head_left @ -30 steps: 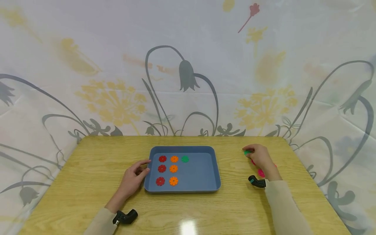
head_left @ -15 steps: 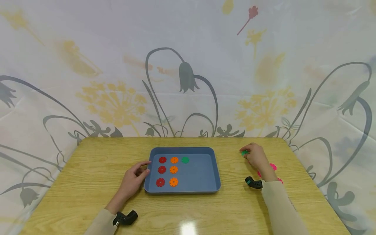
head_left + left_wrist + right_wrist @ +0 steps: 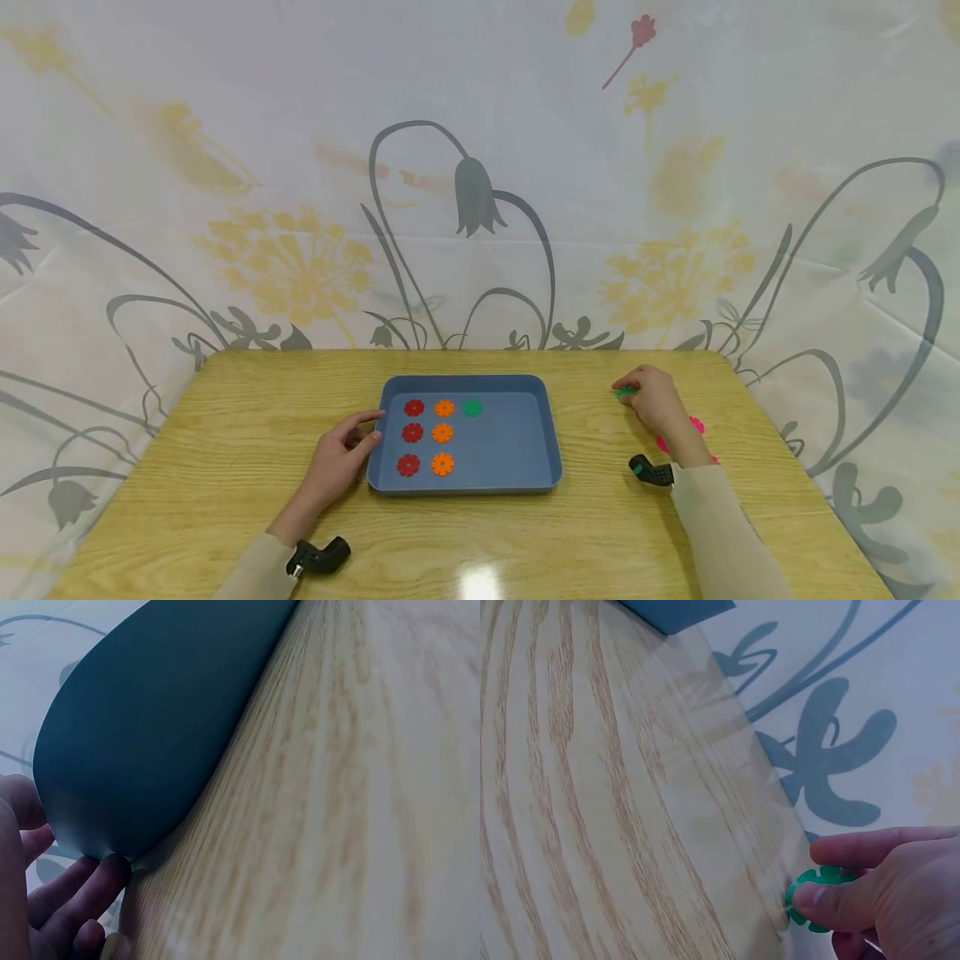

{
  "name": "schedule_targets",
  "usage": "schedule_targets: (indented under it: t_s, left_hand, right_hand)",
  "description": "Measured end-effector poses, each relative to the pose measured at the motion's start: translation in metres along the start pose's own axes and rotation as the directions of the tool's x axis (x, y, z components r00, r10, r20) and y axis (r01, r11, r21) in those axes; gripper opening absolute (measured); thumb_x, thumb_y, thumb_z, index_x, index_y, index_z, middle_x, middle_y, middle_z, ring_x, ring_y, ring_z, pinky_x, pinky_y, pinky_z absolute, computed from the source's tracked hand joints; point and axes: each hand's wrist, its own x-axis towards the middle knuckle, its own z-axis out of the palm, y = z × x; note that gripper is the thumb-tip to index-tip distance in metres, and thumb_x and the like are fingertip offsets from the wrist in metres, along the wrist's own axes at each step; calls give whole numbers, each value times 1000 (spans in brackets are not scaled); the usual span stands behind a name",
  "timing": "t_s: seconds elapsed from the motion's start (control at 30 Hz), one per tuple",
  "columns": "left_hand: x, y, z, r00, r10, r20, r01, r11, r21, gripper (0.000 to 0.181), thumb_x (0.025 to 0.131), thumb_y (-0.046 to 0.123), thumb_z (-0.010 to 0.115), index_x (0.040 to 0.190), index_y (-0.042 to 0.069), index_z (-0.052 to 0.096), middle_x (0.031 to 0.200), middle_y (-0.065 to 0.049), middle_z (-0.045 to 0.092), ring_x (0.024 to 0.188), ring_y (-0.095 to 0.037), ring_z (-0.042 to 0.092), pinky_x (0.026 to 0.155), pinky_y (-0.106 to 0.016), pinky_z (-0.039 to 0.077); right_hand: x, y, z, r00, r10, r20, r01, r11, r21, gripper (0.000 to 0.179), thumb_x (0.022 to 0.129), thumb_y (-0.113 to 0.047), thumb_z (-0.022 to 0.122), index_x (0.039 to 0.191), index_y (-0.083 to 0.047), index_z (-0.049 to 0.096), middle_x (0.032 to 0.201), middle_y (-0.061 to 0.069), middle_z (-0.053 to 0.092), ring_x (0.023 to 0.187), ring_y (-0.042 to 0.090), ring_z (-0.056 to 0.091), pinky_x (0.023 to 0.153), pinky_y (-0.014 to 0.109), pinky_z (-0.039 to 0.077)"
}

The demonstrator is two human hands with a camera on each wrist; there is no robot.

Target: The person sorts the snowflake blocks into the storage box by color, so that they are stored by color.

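In the head view, a blue-grey tray holds flat, notched, flower-shaped discs: a column of red discs, a column of orange discs and one green disc at the top of a third column. My left hand holds the tray's left edge; the left wrist view shows fingertips against the tray's outer wall. To the right of the tray, my right hand pinches another green disc between thumb and fingers, close to the tabletop.
Pink discs lie on the wooden table by my right wrist, partly hidden by it. Black wrist cameras sit on both wrists. A flower-printed cloth rises behind the table's far edge.
My right hand has shifted slightly left with the green disc, uncovering more of the pink discs, then stays nearly still. The left hand and tray stay in place.
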Motion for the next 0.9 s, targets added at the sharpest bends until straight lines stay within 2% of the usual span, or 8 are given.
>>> schedule_targets:
  t_s: [0.4, 0.67, 0.9]
  left_hand:
    - [0, 1, 0, 1000, 12, 5, -12, 1000, 8, 31, 91, 7, 60, 121, 2, 60, 92, -18, 65, 80, -33, 60, 66, -25, 45]
    - [0, 0, 0, 1000, 6, 7, -6, 1000, -5, 31, 91, 7, 60, 121, 2, 60, 91, -18, 65, 79, -33, 59, 66, -25, 45]
    - [0, -1, 0, 1000, 6, 9, -6, 1000, -9, 31, 91, 9, 60, 122, 3, 60, 91, -17, 65, 80, -32, 59, 66, -25, 45]
  right_hand:
    - [-4, 0, -1, 999, 31, 9, -31, 999, 27, 15, 83, -1, 67, 96, -3, 73, 99, 14, 57, 89, 33, 56, 77, 45, 47]
    - [-8, -1, -3, 999, 22, -33, -21, 999, 34, 18, 83, 1, 66, 100, -1, 72, 98, 15, 59, 89, 34, 58, 75, 45, 47]
    - [-10, -6, -4, 998, 46, -50, -42, 996, 81, 22, 83, 3, 64, 104, 1, 69, 105, 17, 59, 93, 35, 59, 75, 44, 48]
